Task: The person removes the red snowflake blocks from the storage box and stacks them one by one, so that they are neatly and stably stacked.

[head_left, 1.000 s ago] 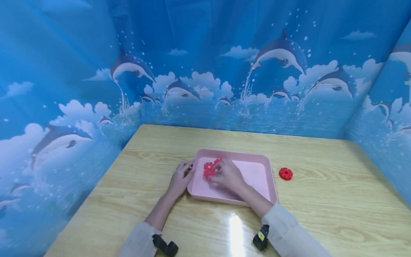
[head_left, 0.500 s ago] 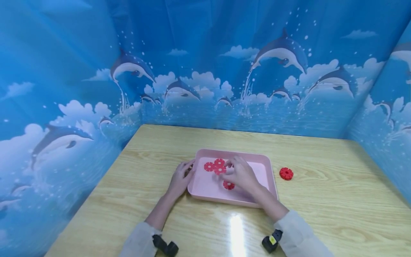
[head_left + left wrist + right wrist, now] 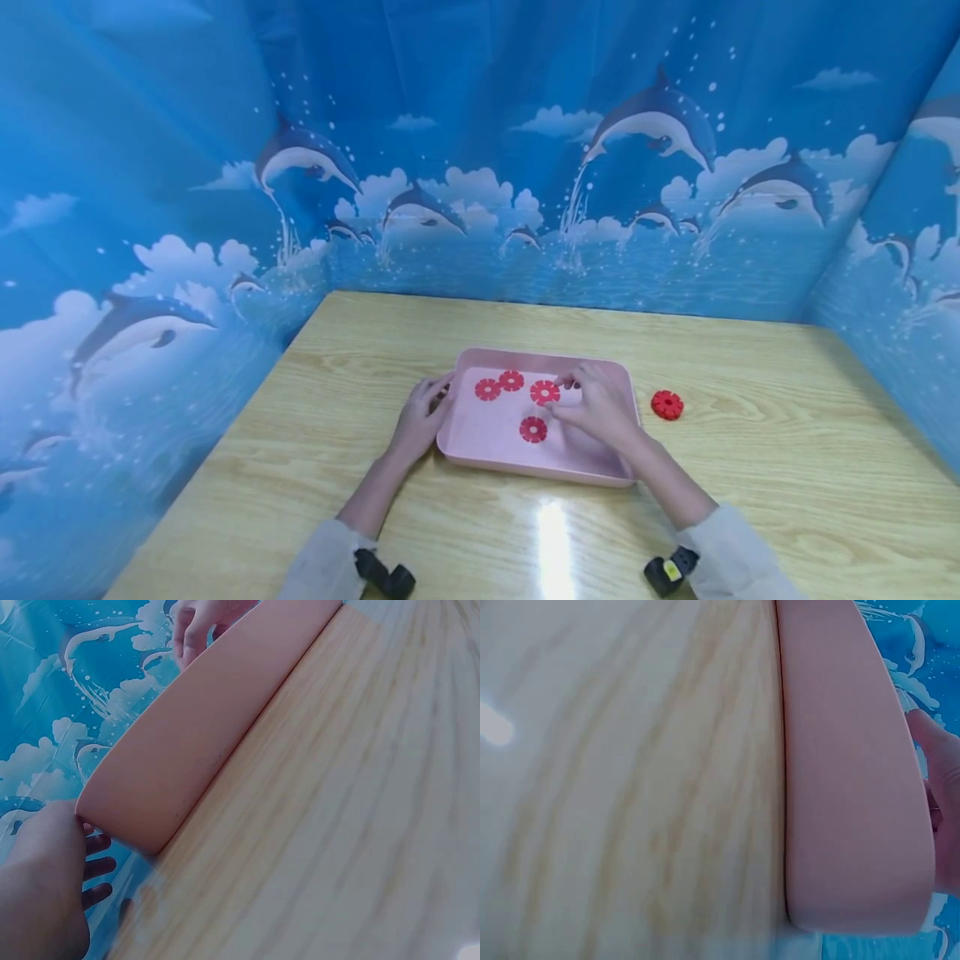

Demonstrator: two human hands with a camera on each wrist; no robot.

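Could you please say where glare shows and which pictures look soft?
Head view: a bright streak on the table, below the tray in the picture; left wrist view: a white patch in the lower right corner, wood grain soft; right wrist view: a white spot at the left edge, grain soft too.

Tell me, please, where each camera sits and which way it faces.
Head: worn on the head, facing forward and down over the pink tray, red discs, wooden table and dolphin backdrop; left hand, right hand, forearms and sleeves show.
Left wrist: worn there, facing the tray's outer wall; the left hand shows lower left, part of the right hand beyond the wall.
Right wrist: worn there, facing the tray's outer wall; part of the right hand shows at the right edge.
Both wrist views share tray, table and backdrop.
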